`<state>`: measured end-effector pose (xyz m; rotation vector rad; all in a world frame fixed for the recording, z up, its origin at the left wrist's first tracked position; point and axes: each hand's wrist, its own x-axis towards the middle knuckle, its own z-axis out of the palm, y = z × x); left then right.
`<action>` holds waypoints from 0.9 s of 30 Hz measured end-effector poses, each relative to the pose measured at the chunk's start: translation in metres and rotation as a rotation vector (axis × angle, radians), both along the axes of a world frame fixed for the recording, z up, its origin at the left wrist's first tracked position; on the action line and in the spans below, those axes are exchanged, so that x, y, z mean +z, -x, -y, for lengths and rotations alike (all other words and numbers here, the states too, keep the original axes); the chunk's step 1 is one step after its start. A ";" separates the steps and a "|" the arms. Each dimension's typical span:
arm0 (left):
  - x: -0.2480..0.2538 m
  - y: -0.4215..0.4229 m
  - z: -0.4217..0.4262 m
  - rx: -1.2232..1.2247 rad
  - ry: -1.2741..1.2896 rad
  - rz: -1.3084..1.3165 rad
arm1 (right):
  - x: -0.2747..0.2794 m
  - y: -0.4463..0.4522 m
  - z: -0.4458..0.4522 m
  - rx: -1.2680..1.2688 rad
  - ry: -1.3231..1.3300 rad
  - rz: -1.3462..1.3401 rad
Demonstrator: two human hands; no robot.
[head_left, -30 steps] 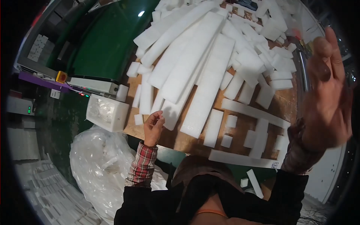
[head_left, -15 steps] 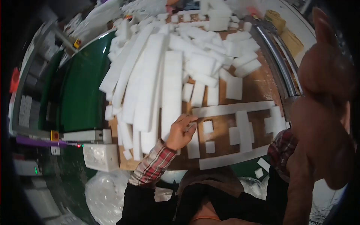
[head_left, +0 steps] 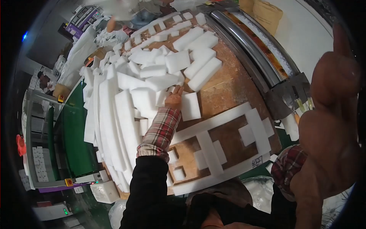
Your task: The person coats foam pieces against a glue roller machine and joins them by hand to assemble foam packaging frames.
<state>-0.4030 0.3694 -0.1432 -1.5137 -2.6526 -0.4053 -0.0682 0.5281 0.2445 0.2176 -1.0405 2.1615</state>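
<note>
My left hand (head_left: 174, 98), in a plaid cuff, reaches into the white foam pieces with its fingers stretched out. Just right of its fingers lies a square foam block (head_left: 190, 107); whether they touch it is unclear. My right hand (head_left: 331, 122) looms close to the camera at the right edge, its fingers bent and one pointing up. What it grips is out of sight. Below my left hand, an upper foam strip (head_left: 213, 122), a lower foam strip (head_left: 225, 179), a right foam strip (head_left: 258, 131) and a cross strip (head_left: 209, 152) form a ladder-like layout, with small blocks beside them.
Long foam bars (head_left: 127, 122) lie at the left of the brown table (head_left: 225, 93), with a heap of foam blocks (head_left: 152, 70) behind. A metal roller (head_left: 248, 47) runs along the right side. A green conveyor (head_left: 74, 129) stands left. Another person (head_left: 145, 17) is at the far end.
My left hand has moved away from the near foam strips, forward into the foam heap. The view has turned and shifted. My right hand stays close to the camera.
</note>
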 end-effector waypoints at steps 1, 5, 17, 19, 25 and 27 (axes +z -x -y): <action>-0.003 0.004 -0.003 0.002 0.015 -0.001 | -0.006 -0.005 -0.013 0.004 0.020 0.000; 0.018 0.008 -0.003 0.036 0.540 -0.134 | -0.031 -0.006 -0.052 0.032 0.108 -0.005; 0.129 -0.021 -0.027 0.227 -0.248 -0.117 | -0.065 -0.025 -0.105 0.150 0.215 -0.014; 0.144 -0.020 -0.024 0.297 -0.325 -0.175 | -0.064 -0.021 -0.098 0.178 0.222 -0.013; 0.187 -0.007 0.017 0.314 -0.683 0.716 | -0.060 -0.029 -0.068 0.244 0.229 -0.015; 0.203 -0.020 0.031 0.336 -0.746 0.863 | -0.051 -0.006 -0.053 0.264 0.229 -0.013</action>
